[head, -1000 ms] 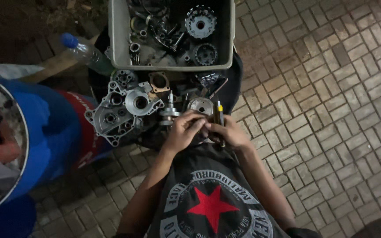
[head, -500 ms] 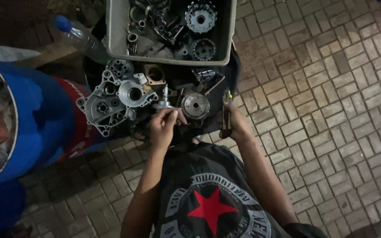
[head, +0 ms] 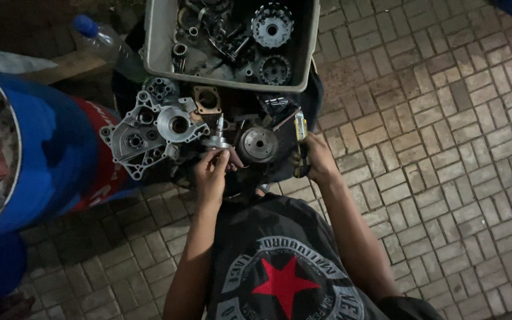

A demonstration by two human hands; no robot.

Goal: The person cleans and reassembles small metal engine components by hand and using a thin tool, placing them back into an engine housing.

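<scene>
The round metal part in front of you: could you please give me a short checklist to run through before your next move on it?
1. Left hand steadying the small shaft piece: ok.
2. Right hand gripping the yellow-handled tool: ok.
3. Round metal part free of both hands: ok.
4. Tool tip seated: cannot tell, hidden in shadow.
5. Grey parts tray within reach behind the work: ok.
6. Silver engine cover lying apart from the left hand: ok.

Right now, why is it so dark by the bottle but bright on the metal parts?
Head view: light falls mainly on the silver engine cover and grey tray, which shine; the bottle sits in shadow at the dim top-left corner; both hands look sharp.
</scene>
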